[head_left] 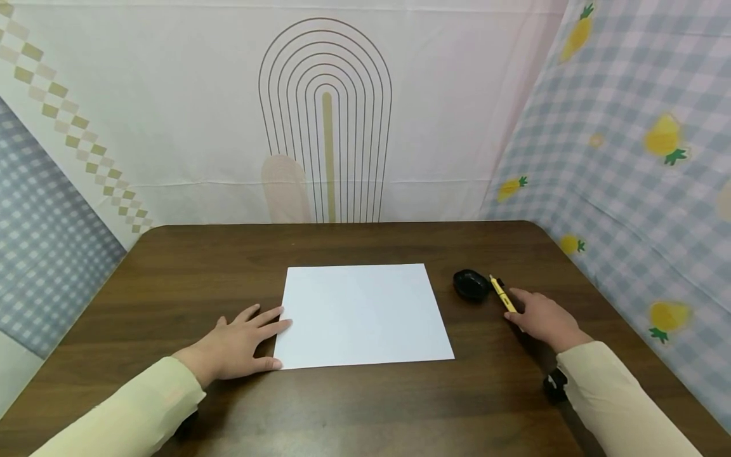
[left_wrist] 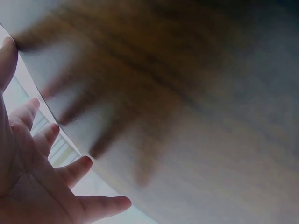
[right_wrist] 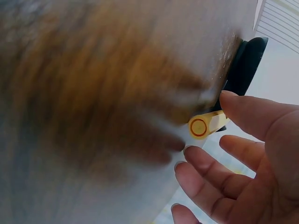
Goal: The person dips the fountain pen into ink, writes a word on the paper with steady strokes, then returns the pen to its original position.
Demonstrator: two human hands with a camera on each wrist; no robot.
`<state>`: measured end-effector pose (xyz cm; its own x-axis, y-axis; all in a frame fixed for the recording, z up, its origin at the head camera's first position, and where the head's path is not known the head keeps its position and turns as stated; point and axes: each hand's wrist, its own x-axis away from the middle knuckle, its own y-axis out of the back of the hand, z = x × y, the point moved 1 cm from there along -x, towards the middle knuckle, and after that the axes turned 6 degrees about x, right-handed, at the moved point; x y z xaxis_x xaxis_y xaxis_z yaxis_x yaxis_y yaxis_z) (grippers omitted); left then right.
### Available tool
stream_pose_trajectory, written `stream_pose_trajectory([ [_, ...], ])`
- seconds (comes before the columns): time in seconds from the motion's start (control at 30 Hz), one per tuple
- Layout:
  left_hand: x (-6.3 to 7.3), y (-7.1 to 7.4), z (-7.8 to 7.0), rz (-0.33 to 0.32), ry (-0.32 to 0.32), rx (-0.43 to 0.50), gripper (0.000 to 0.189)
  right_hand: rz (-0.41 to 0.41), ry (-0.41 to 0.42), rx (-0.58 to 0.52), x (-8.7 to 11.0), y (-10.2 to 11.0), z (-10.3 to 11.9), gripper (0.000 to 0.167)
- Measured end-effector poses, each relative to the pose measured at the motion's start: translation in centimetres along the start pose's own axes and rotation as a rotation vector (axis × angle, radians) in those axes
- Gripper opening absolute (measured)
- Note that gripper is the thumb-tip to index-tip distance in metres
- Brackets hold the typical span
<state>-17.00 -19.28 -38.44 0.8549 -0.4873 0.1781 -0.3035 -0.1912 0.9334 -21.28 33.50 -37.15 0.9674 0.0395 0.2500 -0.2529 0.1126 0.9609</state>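
A blank white sheet of paper (head_left: 365,314) lies on the brown wooden table (head_left: 365,412). My left hand (head_left: 237,346) rests at its left edge, fingers spread, with fingertips and thumb tip over the paper's margin. In the left wrist view the left hand (left_wrist: 42,177) shows its spread fingers against the tabletop. Right of the paper, a yellow pen (head_left: 502,296) with a black clip lies beside a black rounded object (head_left: 471,285). My right hand (head_left: 545,320) is at the pen's near end, thumb and forefinger on either side. In the right wrist view, the thumb overlaps the pen (right_wrist: 205,125), with the other fingers loosely extended.
A white cloth (head_left: 200,114) with arch patterns hangs behind the table's far edge. Checked cloth with yellow fruit prints (head_left: 628,158) hangs along the right side, and blue checked cloth (head_left: 46,235) on the left.
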Motion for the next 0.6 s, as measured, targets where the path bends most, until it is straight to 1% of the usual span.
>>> stream_pose_trajectory([
  [0.3, 0.08, -0.08, 0.05, 0.005, -0.010, 0.012, 0.075, 0.020, -0.003, -0.035, 0.05, 0.05, -0.06, 0.064],
  [0.6, 0.00, -0.11, 0.16, 0.004, -0.017, 0.011, 0.074, 0.036, -0.023, -0.037, -0.11, 0.14, -0.11, 0.060],
])
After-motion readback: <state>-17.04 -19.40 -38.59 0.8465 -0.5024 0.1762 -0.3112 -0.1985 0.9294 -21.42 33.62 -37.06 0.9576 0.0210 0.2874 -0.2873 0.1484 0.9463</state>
